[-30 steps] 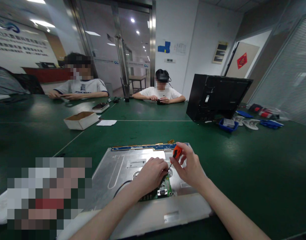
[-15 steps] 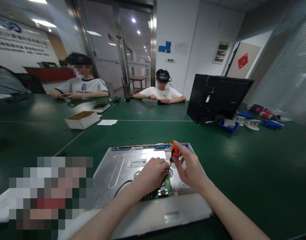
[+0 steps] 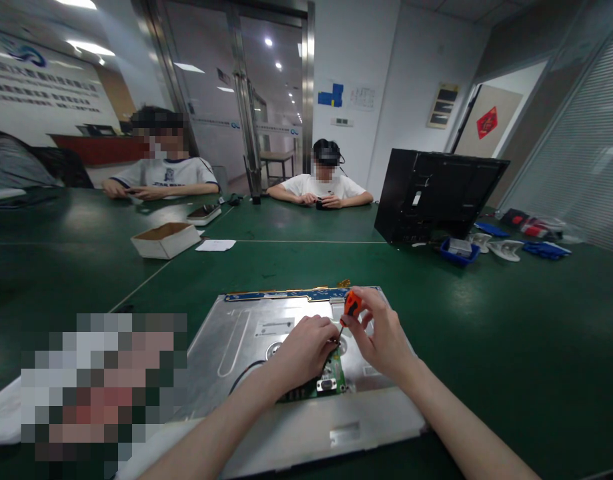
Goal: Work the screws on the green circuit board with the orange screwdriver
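Green desk (image 3: 506, 333) | right grip (image 3: 382, 335) pinching screwdriver (image 3: 353, 304), freshly re-angled, likely turning | left grip (image 3: 309, 343) over circuit board (image 3: 336, 367): closure, can't tell

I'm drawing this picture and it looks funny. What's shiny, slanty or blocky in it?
In the head view, pale glare spots the green table; the metal doorframe and blinds slant, perhaps from a wide lens; big squares hide a patch at lower left; and the orange-and-black screwdriver has a tip too small to see clearly.
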The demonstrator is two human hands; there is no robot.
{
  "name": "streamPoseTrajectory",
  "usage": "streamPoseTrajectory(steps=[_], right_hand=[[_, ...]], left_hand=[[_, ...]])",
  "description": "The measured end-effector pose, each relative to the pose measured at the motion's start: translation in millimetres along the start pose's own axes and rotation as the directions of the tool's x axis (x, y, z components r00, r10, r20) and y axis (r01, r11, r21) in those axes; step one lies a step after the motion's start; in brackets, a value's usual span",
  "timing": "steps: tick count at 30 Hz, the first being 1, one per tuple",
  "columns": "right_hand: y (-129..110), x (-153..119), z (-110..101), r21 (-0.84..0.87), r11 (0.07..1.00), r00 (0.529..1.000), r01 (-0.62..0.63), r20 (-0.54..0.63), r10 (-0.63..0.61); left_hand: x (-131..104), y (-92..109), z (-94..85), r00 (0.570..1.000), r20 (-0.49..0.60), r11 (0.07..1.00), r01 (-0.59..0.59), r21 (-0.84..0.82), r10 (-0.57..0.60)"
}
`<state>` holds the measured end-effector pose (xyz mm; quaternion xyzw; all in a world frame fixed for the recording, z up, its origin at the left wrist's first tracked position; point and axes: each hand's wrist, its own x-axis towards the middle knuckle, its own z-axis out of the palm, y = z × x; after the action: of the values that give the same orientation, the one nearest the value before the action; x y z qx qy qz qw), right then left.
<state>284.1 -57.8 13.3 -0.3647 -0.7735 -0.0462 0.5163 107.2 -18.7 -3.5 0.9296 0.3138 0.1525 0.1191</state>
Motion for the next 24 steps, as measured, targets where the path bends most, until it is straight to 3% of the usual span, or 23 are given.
streamPoseTrajectory(steps=[24], right_hand=[[-0.3,-1.7,1.4,-0.021,1.000,1.000,-0.009,0.014,0.009]], left_hand=[[2.0,-6.0,6.2,1.000,-0.019,1.000,0.010,0.010,-0.010]])
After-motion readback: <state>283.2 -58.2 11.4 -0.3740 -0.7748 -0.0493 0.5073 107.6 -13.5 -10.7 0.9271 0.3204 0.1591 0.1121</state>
